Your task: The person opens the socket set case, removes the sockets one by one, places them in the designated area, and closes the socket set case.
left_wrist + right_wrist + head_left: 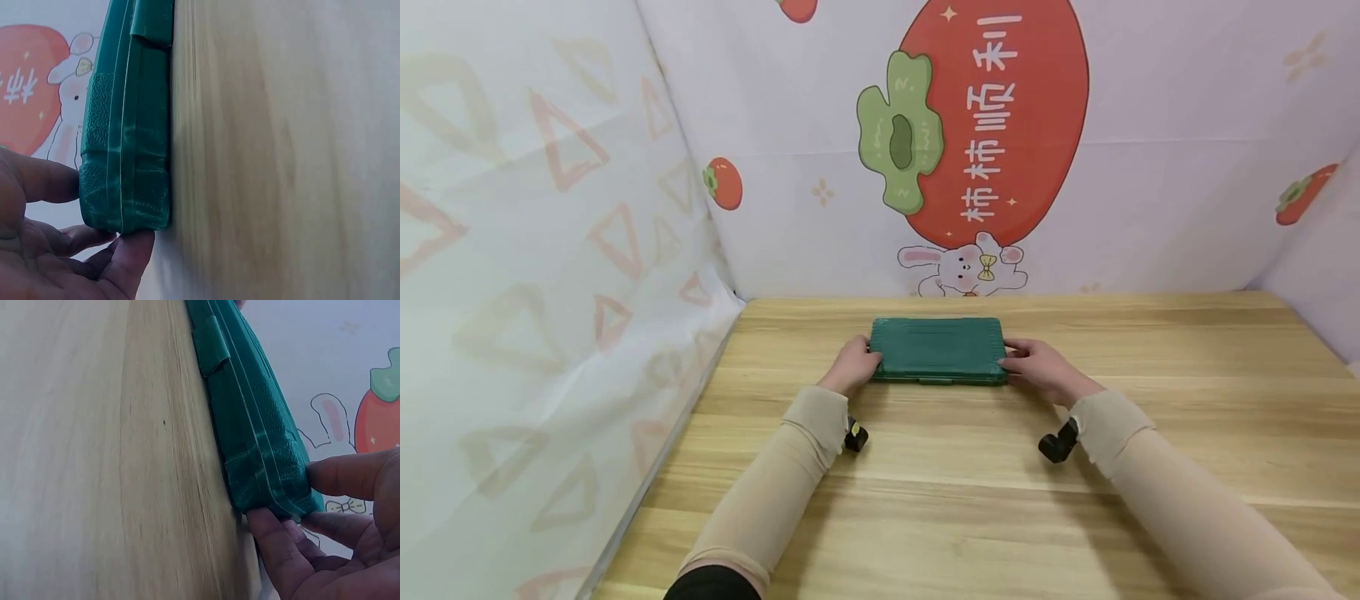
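From afar I'm watching the left hand (852,365) and right hand (1042,367) pinching opposite ends of the green case (937,348), thumbs and fingers parted only by its thickness. It is lying between them, towards the far side of the wooden table (955,508). I'm judging that uneven pressure could tilt or drop an end. The lid is hiding any contents, and I'm not making out whether the underside is fully touching wood

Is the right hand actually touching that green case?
Touching. The right wrist view shows the right hand with its fingertips meeting the end of the green case.
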### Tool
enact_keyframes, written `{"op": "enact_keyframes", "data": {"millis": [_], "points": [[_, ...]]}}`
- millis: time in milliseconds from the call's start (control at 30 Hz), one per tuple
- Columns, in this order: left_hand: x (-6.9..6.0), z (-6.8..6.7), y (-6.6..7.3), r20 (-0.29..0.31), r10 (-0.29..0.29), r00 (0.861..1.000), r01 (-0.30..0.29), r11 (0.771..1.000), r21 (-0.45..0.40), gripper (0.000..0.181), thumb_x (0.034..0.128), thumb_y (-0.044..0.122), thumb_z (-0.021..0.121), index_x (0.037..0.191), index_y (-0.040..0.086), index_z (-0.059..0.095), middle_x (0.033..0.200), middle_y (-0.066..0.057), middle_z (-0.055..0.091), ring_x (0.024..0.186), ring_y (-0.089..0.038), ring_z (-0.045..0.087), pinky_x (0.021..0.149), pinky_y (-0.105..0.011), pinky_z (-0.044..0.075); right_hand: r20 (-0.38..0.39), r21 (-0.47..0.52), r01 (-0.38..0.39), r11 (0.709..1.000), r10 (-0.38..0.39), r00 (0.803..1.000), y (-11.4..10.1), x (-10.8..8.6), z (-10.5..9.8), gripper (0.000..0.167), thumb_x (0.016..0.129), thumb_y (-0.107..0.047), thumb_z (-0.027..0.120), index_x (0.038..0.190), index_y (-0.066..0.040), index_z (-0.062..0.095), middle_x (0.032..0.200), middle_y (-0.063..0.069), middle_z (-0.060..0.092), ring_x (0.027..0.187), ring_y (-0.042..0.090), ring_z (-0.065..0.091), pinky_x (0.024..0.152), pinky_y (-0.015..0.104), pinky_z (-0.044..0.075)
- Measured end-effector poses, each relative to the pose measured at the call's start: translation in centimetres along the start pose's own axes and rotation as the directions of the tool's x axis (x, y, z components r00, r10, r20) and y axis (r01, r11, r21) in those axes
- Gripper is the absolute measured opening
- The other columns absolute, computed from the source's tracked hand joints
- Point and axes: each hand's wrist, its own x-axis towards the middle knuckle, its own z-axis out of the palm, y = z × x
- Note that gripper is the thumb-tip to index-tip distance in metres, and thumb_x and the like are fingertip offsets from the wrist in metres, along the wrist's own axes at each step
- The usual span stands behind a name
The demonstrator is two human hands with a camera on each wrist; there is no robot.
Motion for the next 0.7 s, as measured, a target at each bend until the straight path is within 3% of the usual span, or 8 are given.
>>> {"op": "enact_keyframes", "data": {"millis": [333,467,567,700], "points": [[-1.2,1.7,0.8,0.068,0.022,0.997,-0.023,0.999,0.022,0.052,0.1098,0.012,0.046,0.153,-0.013,0.031,0.156,-0.031,0.036,0.142,-0.04,0.041,0.111,-0.052,0.041,0.015,-0.068,0.021,0.997,-0.02,1.0,1.0,-2.1,-1.7,0.065,0.108,-0.003,0.049,0.16,0.011,0.012,0.148,0.037,0.032,0.134,0.041,0.044,0.1,0.04,0.053],[-1.6,2.3,1.1,0.081,0.036,0.996,-0.04,0.998,0.042,0.05,0.1096,0.012,0.046,0.151,-0.014,0.033,0.152,-0.032,0.04,0.124,-0.038,0.052,0.1,-0.048,0.045,0.009,-0.087,0.027,0.996,-0.026,1.0,1.2,-2.8,-2.4,0.065,0.109,-0.004,0.049,0.16,0.011,0.013,0.147,0.037,0.033,0.133,0.041,0.046,0.1,0.039,0.053],[-1.9,2.7,1.4,0.09,0.042,0.995,-0.046,0.998,0.047,0.047,0.1096,0.012,0.045,0.148,-0.014,0.036,0.148,-0.032,0.042,0.106,-0.035,0.052,0.091,-0.046,0.044,0.006,-0.103,0.021,0.994,-0.02,1.0,1.5,-3.2,-2.8,0.065,0.109,-0.004,0.049,0.16,0.012,0.013,0.148,0.038,0.032,0.132,0.041,0.046,0.1,0.038,0.053],[-2.2,3.2,1.8,0.101,0.056,0.993,-0.063,0.996,0.066,0.049,0.1092,0.012,0.044,0.149,-0.015,0.035,0.151,-0.032,0.039,0.109,-0.032,0.05,0.09,-0.043,0.043,0.008,-0.094,0.006,0.996,-0.005,1.0,1.9,-3.9,-3.2,0.066,0.109,-0.004,0.049,0.16,0.012,0.011,0.151,0.039,0.03,0.134,0.043,0.044,0.1,0.039,0.053]]}}
